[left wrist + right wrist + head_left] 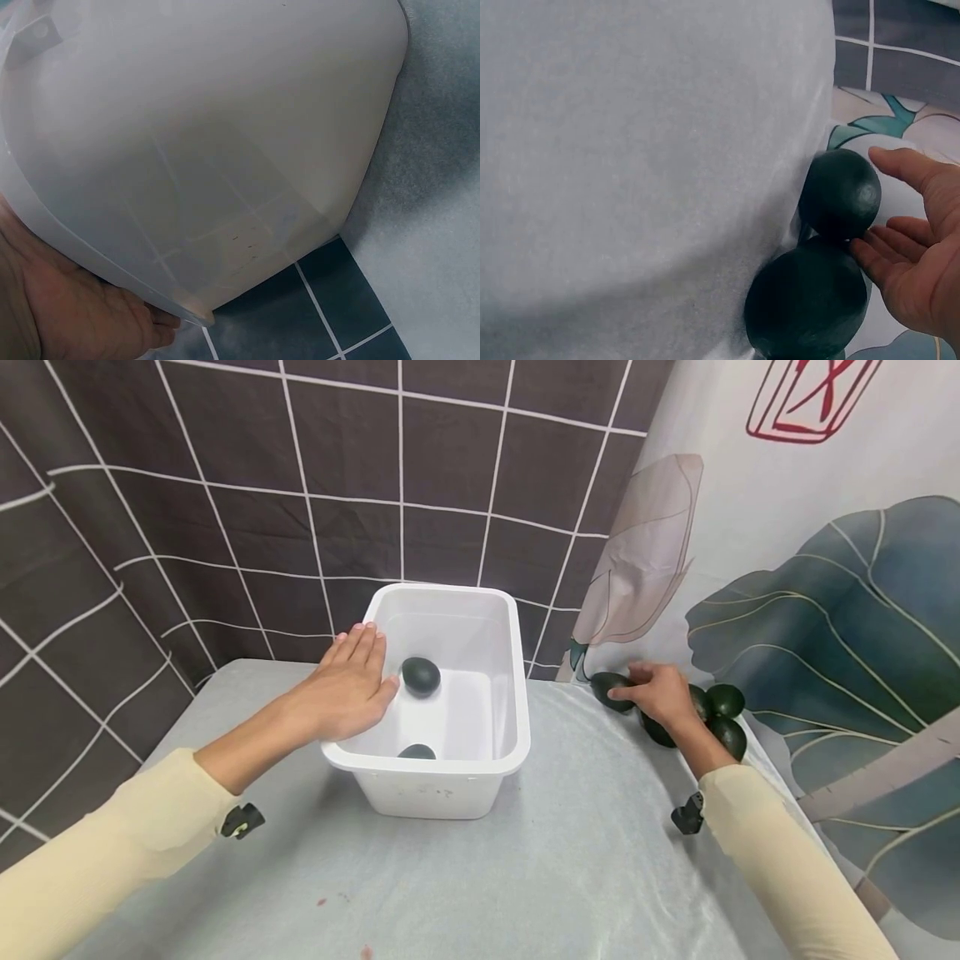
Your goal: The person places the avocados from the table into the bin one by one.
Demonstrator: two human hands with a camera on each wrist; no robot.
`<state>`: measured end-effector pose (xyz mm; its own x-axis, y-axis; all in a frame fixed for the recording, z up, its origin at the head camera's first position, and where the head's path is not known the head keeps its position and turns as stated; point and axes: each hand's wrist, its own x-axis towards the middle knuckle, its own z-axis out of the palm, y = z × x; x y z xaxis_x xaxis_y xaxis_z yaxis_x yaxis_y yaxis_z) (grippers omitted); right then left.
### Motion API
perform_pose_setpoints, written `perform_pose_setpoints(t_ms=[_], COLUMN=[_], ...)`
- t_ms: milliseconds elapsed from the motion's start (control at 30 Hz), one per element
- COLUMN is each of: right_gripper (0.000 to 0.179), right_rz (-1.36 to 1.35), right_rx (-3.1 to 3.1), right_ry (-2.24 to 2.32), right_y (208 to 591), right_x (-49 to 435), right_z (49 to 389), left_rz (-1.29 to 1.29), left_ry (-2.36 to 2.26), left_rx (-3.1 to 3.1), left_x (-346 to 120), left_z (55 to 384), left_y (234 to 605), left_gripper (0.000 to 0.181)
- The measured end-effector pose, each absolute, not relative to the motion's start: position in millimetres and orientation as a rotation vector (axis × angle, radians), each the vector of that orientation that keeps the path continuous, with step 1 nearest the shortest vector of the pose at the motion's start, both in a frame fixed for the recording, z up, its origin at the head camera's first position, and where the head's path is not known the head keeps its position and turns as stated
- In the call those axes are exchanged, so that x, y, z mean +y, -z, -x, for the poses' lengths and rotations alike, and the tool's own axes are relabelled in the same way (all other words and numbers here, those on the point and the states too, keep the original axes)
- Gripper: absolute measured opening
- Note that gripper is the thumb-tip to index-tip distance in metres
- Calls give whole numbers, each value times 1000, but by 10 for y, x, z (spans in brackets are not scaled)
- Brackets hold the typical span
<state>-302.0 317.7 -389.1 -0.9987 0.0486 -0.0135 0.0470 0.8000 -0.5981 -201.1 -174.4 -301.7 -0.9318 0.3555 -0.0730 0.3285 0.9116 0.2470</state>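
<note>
A white plastic tub (435, 789) stands on the table with two dark green avocados visible inside, one near the middle (421, 677) and one partly hidden behind the front wall (417, 752). My left hand (347, 689) lies along the tub's left rim, fingers straight. The left wrist view shows its palm side (82, 315) against the tub's edge. At the table's right edge, my right hand (663, 695) is at an avocado (609, 691). In the right wrist view its thumb and fingers are spread beside that avocado (841, 193), not closed round it.
Several more avocados (726, 701) are clustered under and behind the right hand, along the table's right edge. A pale grey cloth covers the table (600, 860). Dark tile-patterned fabric (450, 460) hangs behind, and leaf-printed fabric (862, 635) hangs on the right.
</note>
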Motion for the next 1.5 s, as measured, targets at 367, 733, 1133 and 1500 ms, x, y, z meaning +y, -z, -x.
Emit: perform_pose_setpoints(t_ms=[367,733,1133,1500], right_gripper=[75,72,70,72], right_rz=[-151,-146,-72,24], right_rx=[-2990,-2988,-2921,-2867], right_ry=[-680,-661,-875,-1118], right_y=[4034,4032,3986,3922], right_x=[3194,3162,3180,3220], right_z=[3085,2985,3005,2995], left_rz=[-532,-537,-532,-535], left_ry=[-338,-335,-343,-340], left_rx=[2960,2963,2970,2968], left_x=[-1752,-1731,-1746,-1734], left_z=[1995,2014,1986,1994], left_y=[2994,3030,3021,3024], left_gripper=[79,79,78,79])
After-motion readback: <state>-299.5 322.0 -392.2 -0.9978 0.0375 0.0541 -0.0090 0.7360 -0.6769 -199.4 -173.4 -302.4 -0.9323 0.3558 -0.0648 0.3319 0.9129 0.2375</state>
